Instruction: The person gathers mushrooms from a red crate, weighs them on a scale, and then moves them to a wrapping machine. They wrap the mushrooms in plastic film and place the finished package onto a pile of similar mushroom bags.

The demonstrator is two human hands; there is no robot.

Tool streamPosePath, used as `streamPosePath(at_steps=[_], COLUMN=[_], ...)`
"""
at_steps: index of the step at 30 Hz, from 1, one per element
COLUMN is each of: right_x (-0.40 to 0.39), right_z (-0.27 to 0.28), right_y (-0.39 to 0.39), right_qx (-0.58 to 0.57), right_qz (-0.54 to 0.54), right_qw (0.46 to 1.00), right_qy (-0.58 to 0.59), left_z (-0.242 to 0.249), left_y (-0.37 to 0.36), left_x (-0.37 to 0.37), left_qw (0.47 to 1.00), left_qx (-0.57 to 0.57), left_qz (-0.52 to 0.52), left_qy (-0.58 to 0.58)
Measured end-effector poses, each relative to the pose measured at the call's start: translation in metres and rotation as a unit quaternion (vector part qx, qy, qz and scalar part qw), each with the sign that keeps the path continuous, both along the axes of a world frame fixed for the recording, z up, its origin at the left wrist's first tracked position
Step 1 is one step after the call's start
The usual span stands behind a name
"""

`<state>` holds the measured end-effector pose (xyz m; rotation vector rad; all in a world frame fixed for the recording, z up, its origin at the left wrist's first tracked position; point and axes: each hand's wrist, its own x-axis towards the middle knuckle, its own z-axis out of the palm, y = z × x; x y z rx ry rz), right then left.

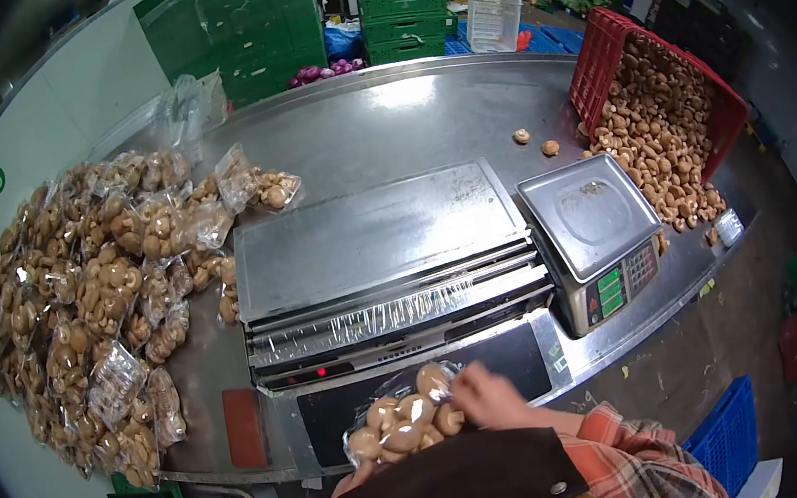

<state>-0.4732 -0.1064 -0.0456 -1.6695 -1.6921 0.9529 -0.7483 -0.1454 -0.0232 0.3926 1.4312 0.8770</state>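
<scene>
A film-wrapped pack of brown mushrooms [403,434] is in front of me over the black plate of the wrapping machine [387,280]. My right hand [486,397], slightly blurred, has its fingers closed on the film at the pack's right end. At the lower left edge of the pack, my left hand [347,481] grips it; a dark brown apron piece [448,487] covers most of this hand. Torn film clings along the front bar of the machine.
Wrapped mushroom packs [86,297] are heaped at left. A weighing scale [595,225] stands right of the machine. Loose mushrooms spill from a tipped red crate [727,124]. Green crates [404,9] are stacked behind the steel table [335,137]; a blue crate [725,438] is lower right.
</scene>
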Motion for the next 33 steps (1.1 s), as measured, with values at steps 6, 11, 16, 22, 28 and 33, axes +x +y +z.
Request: streamPosePath(at_steps=[6,11,16,22,28,33], right_x=[0.003,-0.058,-0.054,-0.026,-0.020,-0.070], right_z=[0.069,0.022,0.032,0.038,0.018,0.091], right_y=[0.075,0.013,0.014,0.025,0.036,0.031], right_qx=[-0.128,-0.135,-0.345,-0.393,-0.325,-0.245], right_qz=[0.007,0.573,0.387,0.102,0.220,0.252], right_qw=[0.958,0.765,0.799,0.714,0.867,0.913], right_qy=[0.256,0.263,0.304,0.570,0.308,0.205], left_z=[0.047,0.051,0.091,0.029,0.013,0.002], left_y=[0.020,0.078,0.075,0.021,-0.017,-0.003], left_x=[-0.024,-0.052,0.051,0.003,-0.036,-0.084], left_qw=[0.906,0.868,0.919,0.846,0.958,0.981], left_qx=[0.039,0.313,0.217,0.027,0.109,0.020], left_qz=[-0.417,-0.382,-0.327,-0.214,-0.174,-0.141], left_qy=[-0.067,0.054,-0.037,-0.488,-0.201,-0.132])
